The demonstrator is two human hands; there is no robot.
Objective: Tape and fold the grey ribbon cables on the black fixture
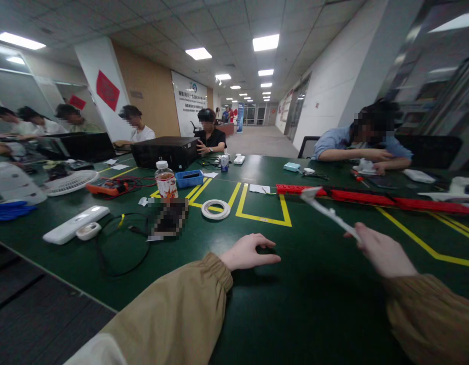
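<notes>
My right hand [384, 248] grips one end of a long, thin white plastic piece [335, 215]. The piece is tilted up and leftward over the green table [295, 309], and its far end broadens into an angled tip. My left hand [253, 252] is just above the tabletop, empty, with thumb and fingers apart. A white ring-shaped roll of tape [216, 209] lies flat beyond it to the left. Behind the white piece, a long red strip [365, 196] stretches across the right side of the table.
At left are a drink bottle [166, 181], a blue tray [189, 178], an orange multimeter [107, 187], a fan grille [72, 183], a white elongated device [76, 224] and a looped black cable [122, 274]. Yellow tape [263, 220] marks the table. A co-worker [365, 134] sits far right; others sit opposite.
</notes>
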